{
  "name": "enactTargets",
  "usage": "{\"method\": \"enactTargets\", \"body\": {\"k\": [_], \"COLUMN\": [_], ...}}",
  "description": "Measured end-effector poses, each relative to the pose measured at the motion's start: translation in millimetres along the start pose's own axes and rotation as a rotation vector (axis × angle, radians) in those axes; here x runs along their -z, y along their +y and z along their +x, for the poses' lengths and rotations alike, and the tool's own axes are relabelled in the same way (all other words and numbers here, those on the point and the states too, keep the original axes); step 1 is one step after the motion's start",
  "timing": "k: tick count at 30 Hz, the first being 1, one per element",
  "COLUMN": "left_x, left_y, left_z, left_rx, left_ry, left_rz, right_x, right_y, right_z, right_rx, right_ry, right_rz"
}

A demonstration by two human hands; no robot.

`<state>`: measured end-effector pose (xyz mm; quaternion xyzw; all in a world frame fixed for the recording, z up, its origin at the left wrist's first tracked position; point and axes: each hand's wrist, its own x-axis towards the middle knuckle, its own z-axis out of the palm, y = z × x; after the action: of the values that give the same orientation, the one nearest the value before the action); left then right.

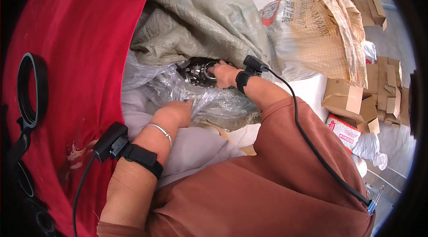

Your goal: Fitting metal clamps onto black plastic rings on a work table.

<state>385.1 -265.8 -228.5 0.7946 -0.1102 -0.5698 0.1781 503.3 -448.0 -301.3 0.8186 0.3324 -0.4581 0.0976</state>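
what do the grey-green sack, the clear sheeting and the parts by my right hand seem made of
Grey-green sack: probably woven plastic, matte, with a fine weave showing. Clear sheeting: seemingly thin plastic film, glossy, see-through and crinkled. Parts by your right hand: likely polished metal, judging by bright glints.

Your shirt [214, 192] is rust brown, your trousers [191, 144] pale lilac-grey, your arm straps [143, 160] black and your bangle [160, 130] silver. The near sack [200, 9] is grey-green with a fine woven grid; at its open edge, clear plastic [176, 86] glints whitish beside silver and dark metal rings [195, 76]. Past its right edge, another sack [303, 36] runs from whitish to straw yellow, printed in black and red. Your left shows a crimson sheet [84, 36], smeared whitish; the cartons [341, 96] are tan.
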Motion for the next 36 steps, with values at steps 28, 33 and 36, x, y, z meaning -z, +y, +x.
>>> {"method": "enactTargets", "body": {"k": [28, 33, 36], "left_x": [-9.2, -13.6, -4.3], "left_y": [-14.6, -17.0, -10.7], "left_z": [-13.3, -16.7, -17.0], "left_rx": [0.094, 0.089, 0.049], "left_ry": [0.046, 0.114, 0.160], "left_rz": [-0.093, -0.131, -0.145], "right_x": [-193.0, -147.2, -161.8], "right_y": [-6.5, -15.9, 2.9], "right_z": [99.4, 45.9, 58.4], "right_rx": [0.281, 0.172, 0.047], "right_ry": [0.090, 0.241, 0.366], "right_rz": [-0.984, -1.146, -0.249]}}
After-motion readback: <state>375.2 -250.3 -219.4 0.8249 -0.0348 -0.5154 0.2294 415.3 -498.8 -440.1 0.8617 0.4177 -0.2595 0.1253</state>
